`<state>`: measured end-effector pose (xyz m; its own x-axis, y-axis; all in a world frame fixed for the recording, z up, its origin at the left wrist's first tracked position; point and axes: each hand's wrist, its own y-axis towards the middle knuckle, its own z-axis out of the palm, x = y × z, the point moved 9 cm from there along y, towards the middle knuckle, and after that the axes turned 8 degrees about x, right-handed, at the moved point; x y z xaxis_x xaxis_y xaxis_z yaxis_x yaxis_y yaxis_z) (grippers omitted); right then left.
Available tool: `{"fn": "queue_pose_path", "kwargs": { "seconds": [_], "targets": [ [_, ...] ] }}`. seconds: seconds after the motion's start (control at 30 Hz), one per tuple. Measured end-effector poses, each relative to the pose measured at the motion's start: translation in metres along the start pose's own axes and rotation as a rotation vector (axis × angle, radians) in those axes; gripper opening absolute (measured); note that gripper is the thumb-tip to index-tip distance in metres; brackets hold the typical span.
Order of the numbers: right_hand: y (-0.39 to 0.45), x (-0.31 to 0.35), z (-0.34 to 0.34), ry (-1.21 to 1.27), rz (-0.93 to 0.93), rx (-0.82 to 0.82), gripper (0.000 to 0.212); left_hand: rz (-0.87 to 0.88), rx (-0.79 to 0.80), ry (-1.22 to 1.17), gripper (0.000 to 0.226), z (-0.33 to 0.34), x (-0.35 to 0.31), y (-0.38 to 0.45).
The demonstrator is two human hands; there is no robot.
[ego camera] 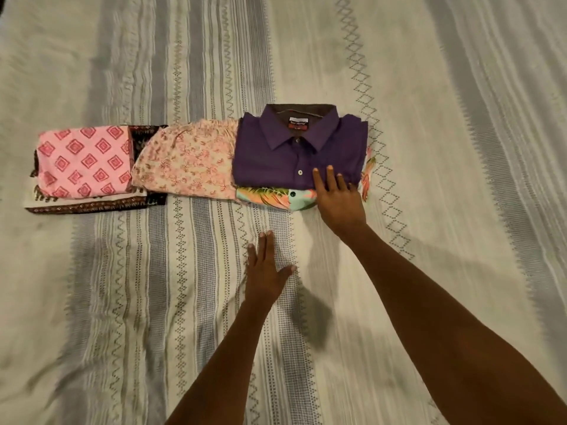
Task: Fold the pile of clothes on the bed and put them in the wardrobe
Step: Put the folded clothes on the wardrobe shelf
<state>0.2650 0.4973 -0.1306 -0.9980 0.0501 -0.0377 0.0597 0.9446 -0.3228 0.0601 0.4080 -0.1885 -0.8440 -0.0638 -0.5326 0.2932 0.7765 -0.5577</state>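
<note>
Our left hand [266, 271] lies flat and empty on the bed [460, 210]; our right hand [339, 199], fingers spread, presses the folded purple shirt [285, 157] topping the rightmost stack. Folding looks finished, so next we must gather the stacks for the wardrobe.

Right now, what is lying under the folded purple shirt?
A tropical-print garment peeks out below the purple shirt and at its right edge; the rest is covered. The right hand rests across both.

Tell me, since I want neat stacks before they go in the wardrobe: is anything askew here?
Mostly tidy. The tropical-print garment sticks out unevenly from under the purple shirt, at the near edge and right side, where the right hand rests.
</note>
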Motion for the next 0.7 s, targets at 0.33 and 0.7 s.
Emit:
{"fn": "queue_pose_path", "kwargs": {
  "seconds": [0.33, 0.7],
  "targets": [
    [-0.101, 0.015, 0.004, -0.018, -0.09, 0.018, 0.056, 0.067, -0.291, -0.104, 0.104, -0.05, -0.005, -0.068],
    [-0.311, 0.039, 0.063, 0.163, -0.106, 0.075, 0.06, 0.276, -0.133, 0.627, 0.086, 0.044, -0.01, -0.187]
  ]
}}
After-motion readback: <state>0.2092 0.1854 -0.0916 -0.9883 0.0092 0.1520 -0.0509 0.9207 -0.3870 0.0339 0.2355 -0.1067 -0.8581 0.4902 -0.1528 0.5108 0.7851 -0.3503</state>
